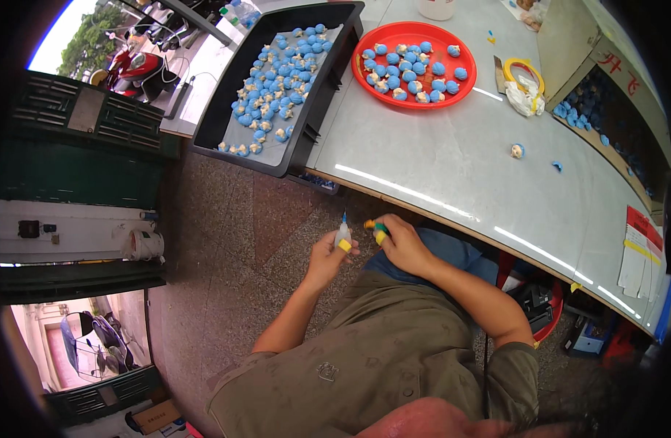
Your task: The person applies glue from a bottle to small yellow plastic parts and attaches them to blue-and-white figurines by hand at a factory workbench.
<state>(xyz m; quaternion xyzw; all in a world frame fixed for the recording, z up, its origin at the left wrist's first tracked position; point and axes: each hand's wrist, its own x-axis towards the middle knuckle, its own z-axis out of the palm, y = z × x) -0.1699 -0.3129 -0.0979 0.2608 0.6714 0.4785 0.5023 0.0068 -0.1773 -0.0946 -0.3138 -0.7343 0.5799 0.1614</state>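
Note:
My left hand (324,259), a yellow wrap on one finger, grips a small translucent squeeze bottle (342,234) with a thin blue nozzle pointing up. Close by on its right, my right hand (405,247) is closed, its fingers bent inward. Orange, green and yellow bits show at its fingertips, apparently finger wraps; whether anything small is pinched there cannot be made out. Both hands are over my lap, just off the table's front edge. On the table (415,162) beyond lies a single small blue-and-cream ball-shaped piece (518,151), with a blue scrap (558,166) to its right.
A black tray (297,150) of many blue-and-cream pieces stands at the table's left end. Beside it is a round red tray (415,106) with more. Further right are a yellow tape roll (541,77), crumpled white material (523,102) and an open-fronted box (569,44) containing blue pieces.

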